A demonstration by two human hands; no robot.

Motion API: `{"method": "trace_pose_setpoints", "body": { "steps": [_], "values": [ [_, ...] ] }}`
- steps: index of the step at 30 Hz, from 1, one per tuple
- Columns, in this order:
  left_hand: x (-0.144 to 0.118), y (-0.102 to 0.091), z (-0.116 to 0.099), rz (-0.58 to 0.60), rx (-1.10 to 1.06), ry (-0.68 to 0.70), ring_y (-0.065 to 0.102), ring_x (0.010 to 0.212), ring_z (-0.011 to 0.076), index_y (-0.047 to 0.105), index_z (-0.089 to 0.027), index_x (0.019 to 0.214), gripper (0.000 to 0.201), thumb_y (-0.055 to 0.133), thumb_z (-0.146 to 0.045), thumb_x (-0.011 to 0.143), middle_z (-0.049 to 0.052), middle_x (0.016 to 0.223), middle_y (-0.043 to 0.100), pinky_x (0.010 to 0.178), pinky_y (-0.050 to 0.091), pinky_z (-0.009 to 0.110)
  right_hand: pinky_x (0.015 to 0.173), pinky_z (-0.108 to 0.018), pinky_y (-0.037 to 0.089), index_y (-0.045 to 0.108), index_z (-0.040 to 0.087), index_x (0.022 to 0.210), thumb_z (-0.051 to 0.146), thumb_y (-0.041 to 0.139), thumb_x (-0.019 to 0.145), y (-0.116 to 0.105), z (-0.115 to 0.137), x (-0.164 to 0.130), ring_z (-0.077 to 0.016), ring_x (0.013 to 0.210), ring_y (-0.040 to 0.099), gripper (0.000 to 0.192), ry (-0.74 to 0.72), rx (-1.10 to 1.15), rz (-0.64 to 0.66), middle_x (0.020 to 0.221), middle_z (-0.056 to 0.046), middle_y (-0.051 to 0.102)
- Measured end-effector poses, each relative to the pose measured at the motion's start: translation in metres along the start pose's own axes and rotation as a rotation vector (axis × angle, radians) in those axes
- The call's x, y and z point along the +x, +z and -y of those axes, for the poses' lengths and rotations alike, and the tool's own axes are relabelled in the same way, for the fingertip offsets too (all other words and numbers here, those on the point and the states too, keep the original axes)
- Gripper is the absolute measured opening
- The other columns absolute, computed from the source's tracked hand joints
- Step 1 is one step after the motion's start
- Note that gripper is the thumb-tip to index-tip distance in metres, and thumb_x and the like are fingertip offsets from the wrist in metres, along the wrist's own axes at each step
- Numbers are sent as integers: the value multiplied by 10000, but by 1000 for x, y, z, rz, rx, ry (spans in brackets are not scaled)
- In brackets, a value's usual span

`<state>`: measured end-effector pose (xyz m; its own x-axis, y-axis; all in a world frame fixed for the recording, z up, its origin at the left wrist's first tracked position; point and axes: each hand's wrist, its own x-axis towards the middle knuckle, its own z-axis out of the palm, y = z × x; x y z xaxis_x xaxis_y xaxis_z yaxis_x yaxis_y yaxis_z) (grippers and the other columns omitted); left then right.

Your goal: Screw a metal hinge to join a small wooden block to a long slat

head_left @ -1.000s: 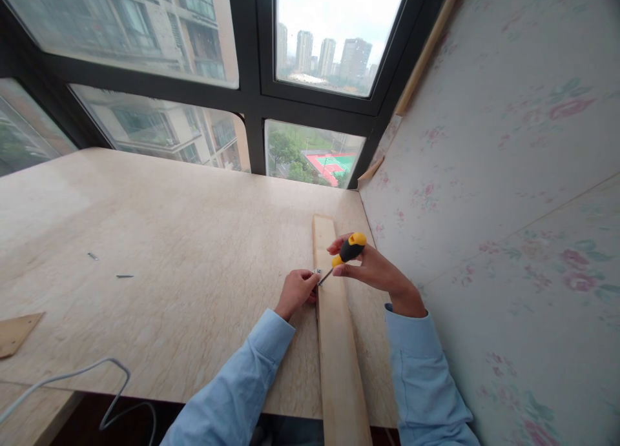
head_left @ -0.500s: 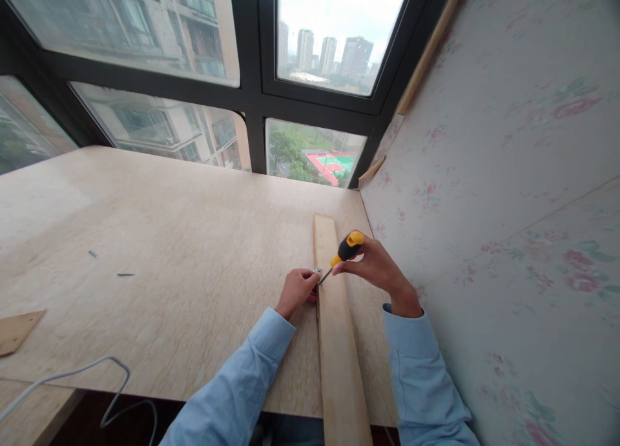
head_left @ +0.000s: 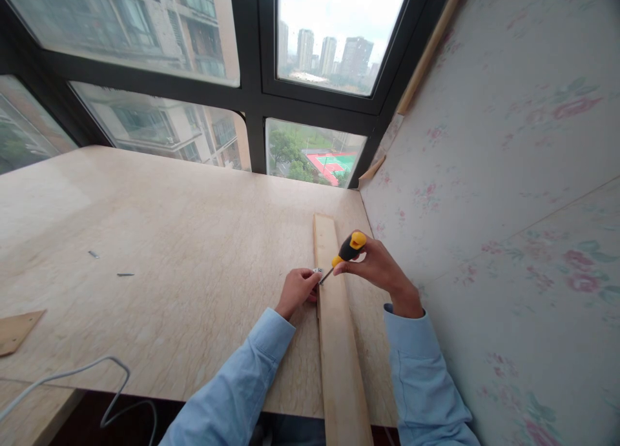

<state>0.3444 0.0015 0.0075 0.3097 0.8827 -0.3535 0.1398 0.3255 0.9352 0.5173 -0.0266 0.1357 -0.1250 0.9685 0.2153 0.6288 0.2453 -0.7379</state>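
- Screwdriver (head_left: 347, 251): black-and-yellow handle, thin metal shaft. It slants down and to the left, with the tip at a small metal fitting (head_left: 317, 271) on the left edge of a wooden slat (head_left: 336, 330).
- Right hand (head_left: 375, 265): fingers closed around the screwdriver handle, yellow butt end showing above the fingers. The hand hangs over the slat, near the wall.
- Left hand (head_left: 296, 291): curled, fingertips pinched at the metal fitting just beside the screwdriver tip. Whether it grips the fitting itself or only presses it against the slat cannot be told; the part is too small.
- Slat: long, pale wood, lies flat on the tabletop (head_left: 184, 259), running from the near edge away toward the window. The near end juts past the tabletop edge, between the two light blue sleeves (head_left: 411, 362).
- Tabletop: light, marble-patterned board. Two small dark metal pieces (head_left: 124, 275) lie on it well to the left, well apart from the hands; kind cannot be told.
- Thin brown board corner (head_left: 17, 330) at the far left edge of the tabletop.
- White cable (head_left: 82, 368) loops along the near left edge.
- Wall (head_left: 508, 175) to the right carries faded floral paper and stands just beside the slat.
- Window (head_left: 290, 59) with dark frames behind the tabletop; buildings and a sports court outside.
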Motion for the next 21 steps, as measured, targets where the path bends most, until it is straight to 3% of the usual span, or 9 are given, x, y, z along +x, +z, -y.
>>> {"method": "trace_pose_setpoints", "body": {
  "steps": [3, 5, 7, 9, 11, 13, 15, 18, 21],
  "values": [
    [1, 0, 1, -4, -6, -3, 622, 502, 128, 690, -99, 736, 241, 674, -325, 817, 40, 623, 655, 460, 525, 213, 803, -356, 551, 577, 234, 982, 430, 863, 642, -2, -6, -3, -215, 924, 656, 487, -23, 142, 84, 1000, -39, 672],
    [1, 0, 1, -10, -5, -2, 625, 511, 134, 690, -101, 734, 239, 683, -327, 810, 39, 625, 654, 458, 526, 218, 922, -409, 537, 516, 259, 1207, 406, 806, 727, -7, -11, -7, -238, 1115, 629, 579, -32, 302, 213, 1212, -84, 637],
    [1, 0, 0, -18, 3, 0, 629, 522, 140, 690, -102, 734, 232, 682, -321, 809, 34, 610, 646, 459, 529, 223, 983, -441, 512, 461, 273, 1307, 393, 725, 814, -11, -12, -10, -236, 1211, 592, 572, -24, 419, 324, 1299, -103, 610],
    [1, 0, -1, -22, 14, -2, 631, 524, 145, 688, -102, 737, 223, 666, -308, 820, 31, 603, 641, 459, 533, 230, 976, -426, 514, 541, 259, 1222, 397, 695, 841, -12, -10, -11, -230, 1176, 615, 433, -14, 435, 349, 1238, -89, 652],
    [0, 1, -1, -20, 23, -4, 632, 517, 147, 683, -101, 736, 218, 650, -294, 830, 32, 605, 641, 455, 533, 234, 890, -374, 538, 627, 232, 1001, 419, 747, 789, -10, -5, -9, -222, 1021, 669, 307, -14, 345, 275, 1059, -56, 706],
    [0, 1, -1, -18, 24, -4, 629, 508, 144, 677, -100, 729, 219, 651, -292, 830, 33, 606, 642, 451, 529, 231, 735, -315, 533, 599, 215, 787, 446, 822, 693, -6, -1, -6, -194, 807, 666, 334, 0, 183, 146, 821, -7, 690],
    [0, 1, 0, -20, 24, -3, 626, 504, 138, 668, -104, 716, 225, 668, -304, 820, 31, 605, 639, 449, 524, 222, 611, -278, 482, 526, 215, 690, 463, 857, 628, -3, 1, -3, -158, 661, 604, 418, 27, 43, 49, 662, 39, 611],
    [1, 1, 2, -19, 23, 4, 626, 506, 136, 658, -111, 707, 233, 674, -317, 815, 28, 612, 641, 450, 524, 222, 617, -275, 487, 534, 221, 760, 450, 875, 597, -2, -2, -2, -153, 685, 606, 442, 31, 27, 60, 731, 37, 624],
    [1, 1, 2, -13, 23, 12, 629, 510, 141, 656, -115, 707, 232, 662, -316, 822, 27, 612, 640, 453, 528, 229, 828, -352, 549, 566, 243, 1091, 414, 868, 627, -7, -8, -7, -218, 980, 665, 579, 26, 216, 197, 1062, -45, 686]
  ]
}}
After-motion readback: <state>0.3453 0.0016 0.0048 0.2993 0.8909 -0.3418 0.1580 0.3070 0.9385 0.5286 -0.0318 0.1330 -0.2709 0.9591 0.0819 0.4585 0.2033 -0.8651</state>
